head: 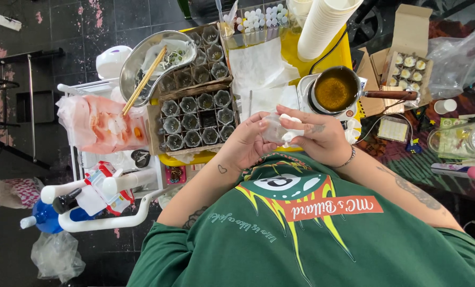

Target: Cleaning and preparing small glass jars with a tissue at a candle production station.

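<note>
1. Beyond my hands stands a cardboard tray point(195, 123) divided in cells, with small empty glass jars in them. A second such tray point(200, 64) lies farther away, and a metal bowl point(142, 66) with chopsticks point(143, 81) rests on its left side.
2. Past my right hand point(322, 137) there is a small pot point(336, 89) with a wooden handle; it holds amber liquid. Further to the right, an open box point(410, 66) keeps small filled jars.
3. A stack of white cups point(322, 24) and a clear box with white-capped tubes point(259, 18) stand at the far end of the yellow table point(344, 53).
4. My left hand point(245, 144) and right hand both grip a small clear jar point(276, 129) between them, close to my chest. White pieces show at its right end, under my right fingers point(296, 114).
5. Nothing stands between my hands and the near tray.
</note>
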